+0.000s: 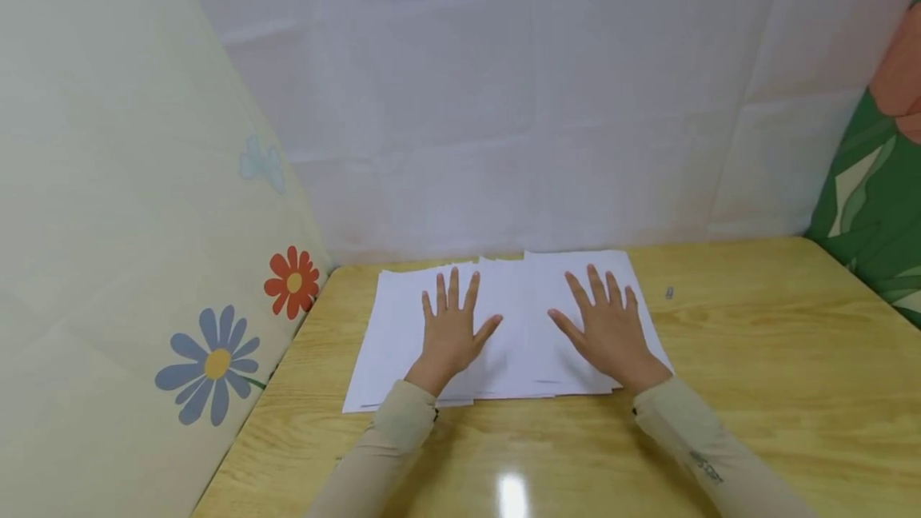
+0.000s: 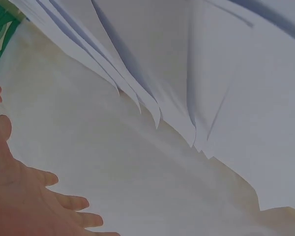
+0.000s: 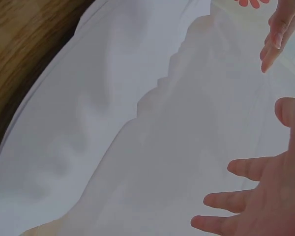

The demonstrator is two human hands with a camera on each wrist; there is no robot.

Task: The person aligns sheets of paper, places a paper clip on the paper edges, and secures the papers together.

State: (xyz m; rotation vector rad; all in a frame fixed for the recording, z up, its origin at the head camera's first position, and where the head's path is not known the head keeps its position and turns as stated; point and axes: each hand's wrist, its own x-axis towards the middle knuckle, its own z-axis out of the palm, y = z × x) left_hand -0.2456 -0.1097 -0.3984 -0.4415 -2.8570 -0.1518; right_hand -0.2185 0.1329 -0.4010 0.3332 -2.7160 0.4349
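Note:
Several overlapping sheets of white paper [image 1: 514, 342] lie fanned side by side on the wooden table. Over the left part of the sheets is my left hand [image 1: 452, 336], palm down with its fingers spread straight. My right hand [image 1: 612, 338] is over the right part, its fingers likewise spread and straight. Neither hand grips anything. In the left wrist view, the paper [image 2: 255, 93] shows its stepped, slightly curling edges, apart from the left hand [image 2: 24, 196]. The right wrist view has the right hand [image 3: 265, 196] beside the sheets [image 3: 54, 142], with a gap between them.
A small grey object [image 1: 669, 292] lies on the wooden table [image 1: 777, 374] right of the sheets. White cloth [image 1: 540, 102] hangs behind the table. A pale panel [image 1: 129, 182] with flowers stands on the left, and a green floral one [image 1: 878, 206] on the right.

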